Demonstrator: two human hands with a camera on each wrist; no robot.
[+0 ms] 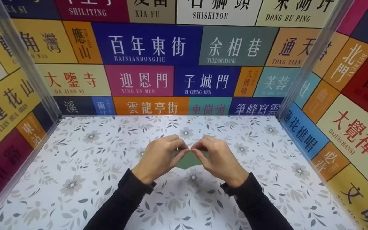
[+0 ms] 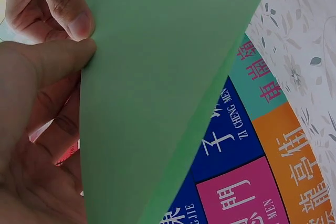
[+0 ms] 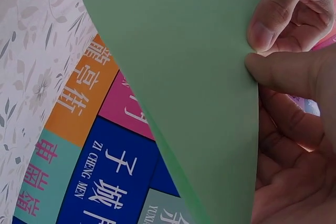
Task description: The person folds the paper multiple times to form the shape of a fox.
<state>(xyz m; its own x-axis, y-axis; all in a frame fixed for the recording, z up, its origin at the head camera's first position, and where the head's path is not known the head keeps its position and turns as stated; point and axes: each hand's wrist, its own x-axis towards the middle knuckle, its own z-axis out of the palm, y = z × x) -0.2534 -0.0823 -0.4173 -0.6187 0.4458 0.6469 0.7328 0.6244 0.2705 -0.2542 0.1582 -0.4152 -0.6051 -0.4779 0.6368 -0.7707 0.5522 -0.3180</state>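
A sheet of green paper is held up between the two hands over the table. My left hand pinches one edge of it between thumb and fingers. Close beside it, my right hand pinches the same edge, and the fingertips of both hands nearly meet. In the left wrist view the green paper fills the middle, and its far side curls over. The right wrist view shows the green paper bending in the same way, with both thumbs on its edge. From the head, the hands hide most of the sheet.
A white floral tabletop lies under the hands. Behind it stands a back panel of coloured Chinese place-name signs, with similar panels on the left and right. Clear strips run up the corners.
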